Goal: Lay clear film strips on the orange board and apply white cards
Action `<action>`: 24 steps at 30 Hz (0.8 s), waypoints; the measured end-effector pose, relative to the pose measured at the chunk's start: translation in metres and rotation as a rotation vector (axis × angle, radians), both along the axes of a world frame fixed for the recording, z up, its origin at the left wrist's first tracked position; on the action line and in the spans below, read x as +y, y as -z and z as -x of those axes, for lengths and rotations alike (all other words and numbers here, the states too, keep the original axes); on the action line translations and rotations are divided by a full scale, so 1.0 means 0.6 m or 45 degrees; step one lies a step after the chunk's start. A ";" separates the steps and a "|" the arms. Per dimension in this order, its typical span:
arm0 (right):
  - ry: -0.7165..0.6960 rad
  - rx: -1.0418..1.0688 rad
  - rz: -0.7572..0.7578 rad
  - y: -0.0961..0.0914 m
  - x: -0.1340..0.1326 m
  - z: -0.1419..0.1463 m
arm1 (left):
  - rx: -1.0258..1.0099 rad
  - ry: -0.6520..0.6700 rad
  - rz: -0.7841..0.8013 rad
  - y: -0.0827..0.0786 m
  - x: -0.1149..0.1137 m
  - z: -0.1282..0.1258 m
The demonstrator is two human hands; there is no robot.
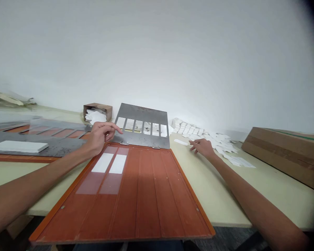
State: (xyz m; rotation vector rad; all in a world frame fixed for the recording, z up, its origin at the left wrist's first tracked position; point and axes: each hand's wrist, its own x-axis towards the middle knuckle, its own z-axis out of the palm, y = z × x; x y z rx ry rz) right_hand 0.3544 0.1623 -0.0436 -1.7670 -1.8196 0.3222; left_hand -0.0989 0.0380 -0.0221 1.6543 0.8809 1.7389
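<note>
In the head view an orange-brown grooved board [151,209] lies in front of me, a grey metal frame with several slots [146,113] hinged up at its far edge. Two clear plastic strips [109,183] rest on the board's left side, each with a white card [117,164] on it. Over the far left corner hovers my left hand [101,137], index finger stretched out, the others loosely curled, nothing visible in it. Right of the frame, my right hand [202,147] reaches low over the table, fingers apart. Its fingertips are close to a white slip [181,142]; contact is unclear.
Rows of white slips [188,127] and a loose heap [225,143] lie at the back right. A large cardboard box [285,153] stands far right. On the left are a second metal frame [68,148], a white block [19,146] and a small carton of paper [108,111].
</note>
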 end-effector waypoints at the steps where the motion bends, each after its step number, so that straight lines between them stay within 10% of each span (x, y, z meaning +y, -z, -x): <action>1: -0.027 -0.025 -0.030 -0.001 -0.003 0.007 | 0.002 0.000 -0.002 0.000 0.000 -0.001; 15: -0.415 -0.194 -0.203 0.009 -0.066 0.135 | -0.071 -0.242 0.041 -0.007 -0.011 0.010; 24: -0.535 -0.239 -0.250 0.032 -0.085 0.163 | -0.085 -0.256 0.501 0.026 -0.097 0.031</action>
